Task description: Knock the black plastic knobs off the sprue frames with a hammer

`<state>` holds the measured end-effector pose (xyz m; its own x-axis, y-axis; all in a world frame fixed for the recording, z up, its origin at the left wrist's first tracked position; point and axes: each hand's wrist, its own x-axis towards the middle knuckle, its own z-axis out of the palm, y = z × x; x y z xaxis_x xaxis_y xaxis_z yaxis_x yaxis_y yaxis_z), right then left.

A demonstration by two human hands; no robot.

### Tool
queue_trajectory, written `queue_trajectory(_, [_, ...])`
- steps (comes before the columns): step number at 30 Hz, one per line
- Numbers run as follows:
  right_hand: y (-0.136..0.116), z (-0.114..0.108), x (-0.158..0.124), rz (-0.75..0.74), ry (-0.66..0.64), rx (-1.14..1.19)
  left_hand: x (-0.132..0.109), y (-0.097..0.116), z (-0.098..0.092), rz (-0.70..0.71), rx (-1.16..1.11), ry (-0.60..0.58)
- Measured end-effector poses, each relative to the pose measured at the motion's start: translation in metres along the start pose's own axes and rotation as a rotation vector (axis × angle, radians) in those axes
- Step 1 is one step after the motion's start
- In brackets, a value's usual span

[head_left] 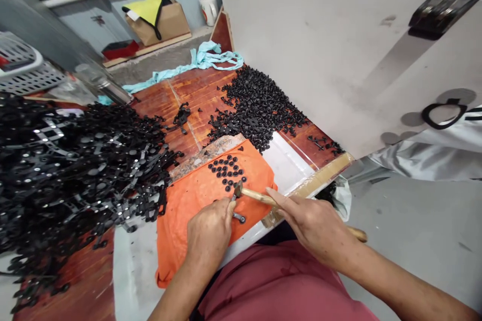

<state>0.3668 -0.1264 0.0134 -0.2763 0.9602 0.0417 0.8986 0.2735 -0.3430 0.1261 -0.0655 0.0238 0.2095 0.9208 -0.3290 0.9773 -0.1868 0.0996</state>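
My right hand (312, 225) is closed around the wooden handle of a hammer (260, 197). The small hammer head sits just past the fingertips of my left hand (209, 230), over an orange cloth-covered pad (178, 225). My left hand pinches a black jointed link piece (240, 218), part of it hidden by the fingers and the hammer head. Whether the head touches the piece I cannot tell. Just beyond, several small black round studs (228, 166) stand in rows on the orange cloth.
A large heap of black jointed links (94, 160) spreads on the left. Loose black studs (259, 105) are piled behind the pad, against an upright white panel (320, 45). A glass jar (105, 85) and a white basket (30, 72) stand at the back left.
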Motion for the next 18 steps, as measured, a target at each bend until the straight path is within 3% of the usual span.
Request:
queue_trajectory(5, [-0.001, -0.016, 0.002, -0.015, 0.080, 0.098, -0.001, -0.001, 0.005, 0.013, -0.088, 0.023])
queue_trajectory(9, [-0.002, -0.027, 0.008, -0.012, 0.091, 0.126, 0.000, -0.005, 0.009, 0.043, -0.323, 0.079])
queue_trajectory(15, [-0.007, -0.012, 0.026, 0.133, -0.042, 0.383, 0.002, -0.016, 0.010, 0.040, -0.784, 0.084])
queue_trajectory(18, [-0.021, 0.000, 0.046, 0.160, -0.051, 0.371, -0.006, -0.026, 0.010, 0.055, -0.903, 0.053])
